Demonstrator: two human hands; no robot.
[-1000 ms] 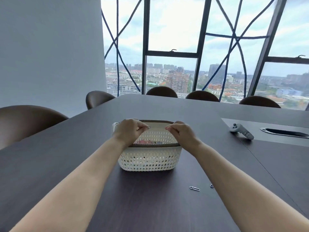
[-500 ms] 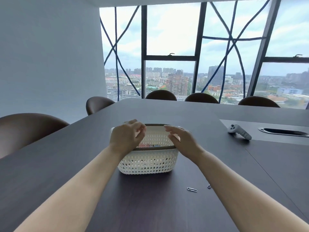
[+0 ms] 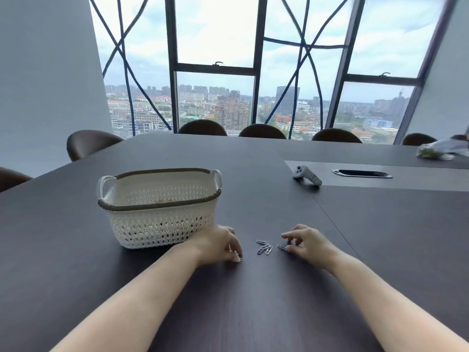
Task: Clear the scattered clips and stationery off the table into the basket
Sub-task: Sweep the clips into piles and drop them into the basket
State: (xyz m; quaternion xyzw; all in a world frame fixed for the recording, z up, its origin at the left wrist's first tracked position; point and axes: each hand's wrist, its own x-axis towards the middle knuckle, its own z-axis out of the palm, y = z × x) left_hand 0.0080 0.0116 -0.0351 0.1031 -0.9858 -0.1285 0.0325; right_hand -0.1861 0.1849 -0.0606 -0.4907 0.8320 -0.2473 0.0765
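Note:
A white lattice basket (image 3: 157, 226) with a brown rim stands on the dark table (image 3: 253, 313), something red and coloured lying low inside it. Right of it, a few silver paper clips (image 3: 264, 248) lie in a small cluster. My left hand (image 3: 220, 246) is down on the table just left of the cluster, fingers curled, its tips pinching a small clip (image 3: 239, 257) that is mostly hidden. On the cluster's other side, my right hand (image 3: 311, 243) pinches one end of a single paper clip (image 3: 281, 247) between thumb and finger.
A grey handheld controller (image 3: 307, 175) lies at the back right beside a cable slot (image 3: 361, 173). A clear plastic bag (image 3: 441, 149) sits at the far right edge. Brown chairs (image 3: 261, 130) ring the far and left sides of the table.
Both hands left the basket's rim and came down to the table right of the basket, onto the paper clips. The view shifted, so the basket now sits further left.

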